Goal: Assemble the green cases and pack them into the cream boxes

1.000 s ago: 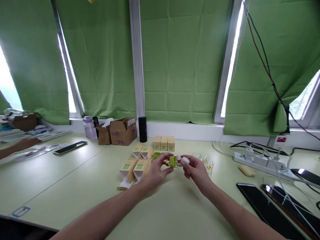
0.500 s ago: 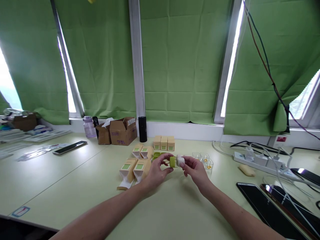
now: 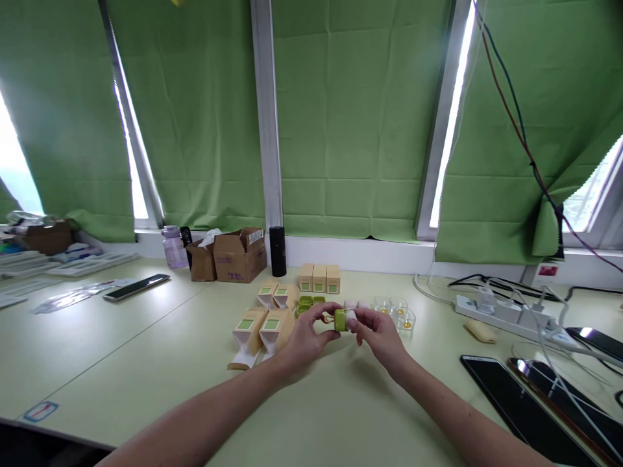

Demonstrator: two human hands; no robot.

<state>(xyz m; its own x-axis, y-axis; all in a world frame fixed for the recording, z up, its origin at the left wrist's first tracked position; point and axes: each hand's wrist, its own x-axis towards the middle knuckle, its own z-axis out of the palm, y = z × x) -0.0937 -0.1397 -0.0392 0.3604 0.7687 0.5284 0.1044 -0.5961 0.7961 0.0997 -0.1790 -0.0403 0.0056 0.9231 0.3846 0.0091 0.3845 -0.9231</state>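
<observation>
My left hand (image 3: 307, 335) pinches a small green square case (image 3: 339, 320), with a thin loop-like strap at its left side. Between the fingertips of my right hand (image 3: 382, 334) is a small white block (image 3: 349, 316), which meets the right side of the green case. Whether the block sits inside the case I cannot tell. Behind my left hand stand several more green cases (image 3: 305, 300). Small white blocks (image 3: 363, 304) show behind my right hand, partly hidden. Beside them are several clear cups (image 3: 405, 319) with gold-coloured bits in them.
Opened small cardboard boxes (image 3: 248, 329) lie left of my hands; three closed boxes (image 3: 319, 279) stand behind. Farther back are a brown carton (image 3: 239, 257) and a black bottle (image 3: 277, 251). To the right lie a power strip (image 3: 516, 316), cables and dark phones (image 3: 506, 389).
The white block and green case, slightly apart before, now touch. Both have dropped a little, and the white blocks behind have come into view.
</observation>
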